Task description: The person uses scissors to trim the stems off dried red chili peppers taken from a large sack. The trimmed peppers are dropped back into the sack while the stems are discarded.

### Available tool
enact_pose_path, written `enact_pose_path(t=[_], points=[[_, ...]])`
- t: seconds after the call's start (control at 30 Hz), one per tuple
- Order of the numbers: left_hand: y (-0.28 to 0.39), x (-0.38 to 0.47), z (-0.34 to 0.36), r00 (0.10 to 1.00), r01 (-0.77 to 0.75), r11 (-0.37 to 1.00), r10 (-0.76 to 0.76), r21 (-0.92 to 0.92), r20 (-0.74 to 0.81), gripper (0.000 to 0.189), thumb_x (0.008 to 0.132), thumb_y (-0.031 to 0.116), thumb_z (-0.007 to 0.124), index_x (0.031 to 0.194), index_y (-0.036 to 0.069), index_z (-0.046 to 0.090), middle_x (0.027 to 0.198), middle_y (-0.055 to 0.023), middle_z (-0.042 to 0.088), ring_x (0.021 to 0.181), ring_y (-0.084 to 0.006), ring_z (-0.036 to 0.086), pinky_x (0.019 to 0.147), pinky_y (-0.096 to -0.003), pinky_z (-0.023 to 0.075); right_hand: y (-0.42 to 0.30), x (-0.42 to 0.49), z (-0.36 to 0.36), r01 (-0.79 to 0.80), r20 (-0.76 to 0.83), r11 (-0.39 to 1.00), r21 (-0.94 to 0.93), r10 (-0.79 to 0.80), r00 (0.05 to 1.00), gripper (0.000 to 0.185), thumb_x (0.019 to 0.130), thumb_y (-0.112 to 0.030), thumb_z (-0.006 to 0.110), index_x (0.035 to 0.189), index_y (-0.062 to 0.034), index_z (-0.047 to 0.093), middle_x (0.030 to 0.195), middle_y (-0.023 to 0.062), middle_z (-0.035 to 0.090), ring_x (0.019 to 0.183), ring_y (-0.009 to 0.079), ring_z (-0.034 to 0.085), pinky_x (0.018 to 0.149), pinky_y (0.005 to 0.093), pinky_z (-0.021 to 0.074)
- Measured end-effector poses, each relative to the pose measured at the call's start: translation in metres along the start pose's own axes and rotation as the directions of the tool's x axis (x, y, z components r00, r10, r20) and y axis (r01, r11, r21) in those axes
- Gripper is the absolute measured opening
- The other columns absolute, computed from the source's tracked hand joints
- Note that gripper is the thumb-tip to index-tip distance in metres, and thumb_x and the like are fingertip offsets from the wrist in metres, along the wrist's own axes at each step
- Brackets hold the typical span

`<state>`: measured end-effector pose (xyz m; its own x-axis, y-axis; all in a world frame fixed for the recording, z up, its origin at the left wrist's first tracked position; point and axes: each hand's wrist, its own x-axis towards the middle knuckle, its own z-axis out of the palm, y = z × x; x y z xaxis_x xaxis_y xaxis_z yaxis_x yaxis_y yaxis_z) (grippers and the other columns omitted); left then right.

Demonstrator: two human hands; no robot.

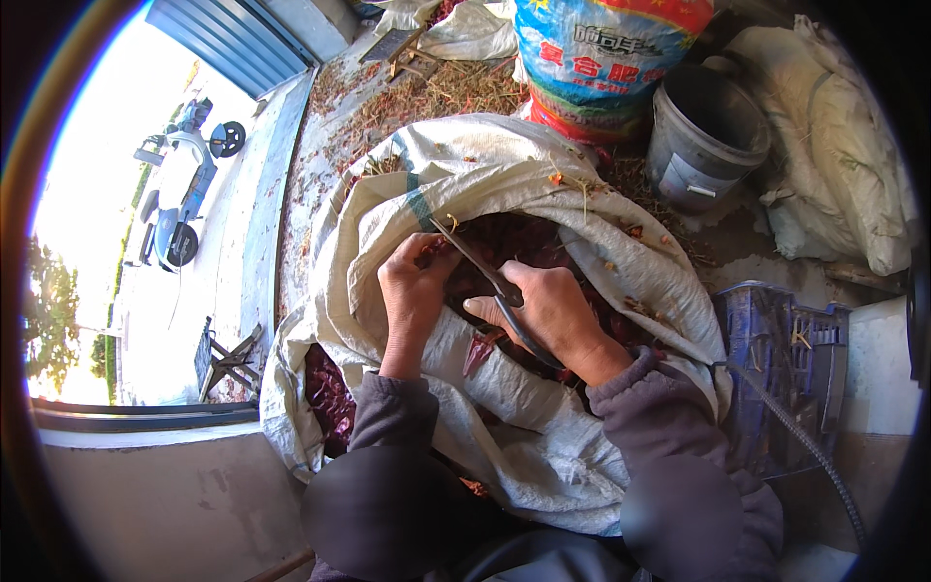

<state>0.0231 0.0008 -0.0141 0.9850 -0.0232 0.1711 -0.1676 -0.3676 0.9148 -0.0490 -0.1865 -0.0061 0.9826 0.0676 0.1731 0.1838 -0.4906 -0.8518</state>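
Note:
My right hand (556, 309) grips a pair of scissors (476, 258), its blades pointing up and left. Their tips reach just past my left hand (413, 291), whose fingers are pinched on a dark red dried chili pepper (434, 252), mostly hidden by the fingers. A small curled stem (452, 220) shows near the blade tips. Both hands are above a large white woven sack (494, 156) with its rim rolled down. Inside lie many dried red chilies (509, 236). One loose chili (478, 353) rests on a fold of the sack nearer to me.
Behind the sack stand a printed fertilizer bag (604, 65) and a dark bucket (705, 138). White sacks (836, 145) and a blue plastic crate (778, 364) are on the right. Stem litter (436, 94) covers the floor. Outside the doorway are a scooter (178, 189) and a folding stool (225, 360).

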Motion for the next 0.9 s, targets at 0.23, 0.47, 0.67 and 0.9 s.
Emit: enact_pose_path(t=[0.23, 0.47, 0.67, 0.9], points=[[0.001, -0.003, -0.005, 0.977, 0.215, 0.915, -0.203, -0.341, 0.069, 0.008, 0.088, 0.001, 0.075, 0.096, 0.002, 0.074, 0.084, 0.0009, 0.070, 0.075, -0.0050, 0.061, 0.064, -0.0224, 0.0508, -0.014, -0.003, -0.005, -0.238, 0.243, 0.680, 0.694, 0.089, 0.966, 0.044, 0.093, -0.046, 0.074, 0.097, -0.0040, 0.062, 0.064, 0.0076, 0.059, 0.050, 0.0211, 0.058, 0.048, 0.0331, 0.0447], [-0.001, -0.007, -0.005, 0.972, 0.235, 0.933, -0.219, -0.274, 0.088, 0.014, 0.087, 0.000, 0.075, 0.100, 0.004, 0.071, 0.087, 0.0026, 0.065, 0.078, -0.0056, 0.058, 0.072, -0.0219, 0.0499, 0.004, 0.027, -0.053, 0.039, -0.086, 0.183, 0.982, 0.256, 0.963, 0.054, 0.099, -0.061, 0.057, 0.115, -0.0101, 0.057, 0.070, -0.0006, 0.058, 0.059, 0.0092, 0.051, 0.054, 0.0263, 0.0422], [-0.012, -0.002, 0.003, 0.969, 0.131, 0.987, -0.148, 0.096, 0.196, 0.018, 0.083, 0.008, 0.080, 0.096, 0.003, 0.069, 0.083, -0.0007, 0.068, 0.076, -0.0080, 0.060, 0.070, -0.0253, 0.0497, 0.021, 0.023, -0.046, 0.000, -0.196, 0.526, 0.850, 0.316, 0.929, 0.080, 0.089, -0.069, 0.066, 0.134, -0.0048, 0.050, 0.117, 0.0153, 0.069, 0.111, 0.0227, 0.068, 0.100, 0.0410, 0.0505], [-0.041, -0.007, 0.033, 0.766, -0.415, 0.771, 0.010, 0.483, 0.642, 0.033, 0.077, 0.009, 0.072, 0.109, 0.011, 0.072, 0.103, -0.0165, 0.073, 0.098, -0.0377, 0.069, 0.082, -0.0465, 0.0551, 0.013, 0.019, -0.055, -0.150, -0.043, 0.579, 0.801, 0.306, 0.951, 0.087, 0.087, -0.074, 0.065, 0.137, -0.0036, 0.053, 0.117, 0.0139, 0.069, 0.113, 0.0223, 0.067, 0.100, 0.0414, 0.0493]])
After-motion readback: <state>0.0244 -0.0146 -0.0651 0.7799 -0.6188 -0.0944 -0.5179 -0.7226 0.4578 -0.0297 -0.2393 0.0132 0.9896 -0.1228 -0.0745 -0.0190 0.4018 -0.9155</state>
